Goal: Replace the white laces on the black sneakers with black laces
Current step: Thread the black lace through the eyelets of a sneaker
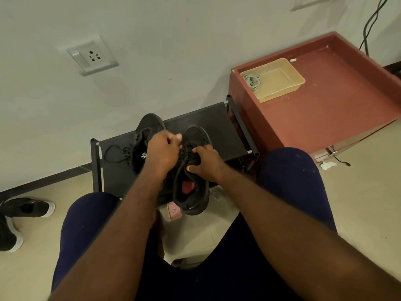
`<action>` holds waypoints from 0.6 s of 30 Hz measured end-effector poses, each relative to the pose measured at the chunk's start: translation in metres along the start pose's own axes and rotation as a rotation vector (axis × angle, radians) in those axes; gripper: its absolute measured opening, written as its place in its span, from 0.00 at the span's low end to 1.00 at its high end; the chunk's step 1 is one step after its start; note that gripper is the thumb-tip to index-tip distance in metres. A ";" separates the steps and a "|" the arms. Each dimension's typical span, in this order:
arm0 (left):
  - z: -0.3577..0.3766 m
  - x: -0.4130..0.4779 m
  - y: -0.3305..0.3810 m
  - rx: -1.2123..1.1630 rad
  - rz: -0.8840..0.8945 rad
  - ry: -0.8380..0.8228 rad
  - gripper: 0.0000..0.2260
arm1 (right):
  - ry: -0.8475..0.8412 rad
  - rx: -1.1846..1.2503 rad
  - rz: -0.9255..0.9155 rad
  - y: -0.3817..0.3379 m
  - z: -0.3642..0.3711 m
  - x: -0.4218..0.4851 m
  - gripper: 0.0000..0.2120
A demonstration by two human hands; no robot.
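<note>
1. Nearer sneaker (193,192), on the black shoe rack (217,127), black lace (186,156) part-threaded: draw each crossing evenly snug
2. Right hand (208,164) grips its collar; hold firm
3. Left hand (162,153), fingers curled, apparently pinches the lace (tip hidden)
4. Farther sneaker (147,131) alongside, second lace (125,152) trailing loose

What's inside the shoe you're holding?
A red insole patch shows at the heel of the sneaker. The right hand grips its collar; the left hand and the tongue cover everything toward the toe.
</note>
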State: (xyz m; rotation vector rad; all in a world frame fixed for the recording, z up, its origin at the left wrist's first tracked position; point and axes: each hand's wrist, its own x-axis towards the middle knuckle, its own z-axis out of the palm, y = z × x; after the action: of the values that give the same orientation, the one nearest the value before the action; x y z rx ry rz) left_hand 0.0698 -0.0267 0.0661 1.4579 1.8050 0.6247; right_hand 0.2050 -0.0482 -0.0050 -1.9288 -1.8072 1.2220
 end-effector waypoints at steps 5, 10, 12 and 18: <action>0.003 0.000 -0.030 0.801 -0.074 -0.329 0.11 | -0.004 -0.032 -0.019 0.000 0.000 0.001 0.35; -0.004 -0.006 -0.023 0.672 -0.030 -0.303 0.14 | -0.041 0.031 -0.028 0.000 -0.003 0.001 0.38; -0.010 -0.004 -0.016 0.471 0.040 -0.238 0.14 | -0.043 0.084 -0.022 0.001 -0.005 0.000 0.41; -0.022 -0.011 0.027 -0.793 0.023 -0.277 0.13 | -0.049 0.169 0.019 0.003 0.000 0.002 0.57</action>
State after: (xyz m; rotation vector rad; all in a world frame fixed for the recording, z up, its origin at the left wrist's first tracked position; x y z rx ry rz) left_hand 0.0705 -0.0292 0.1020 0.9544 1.1211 0.9560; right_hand 0.2069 -0.0474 -0.0082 -1.8420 -1.6526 1.3916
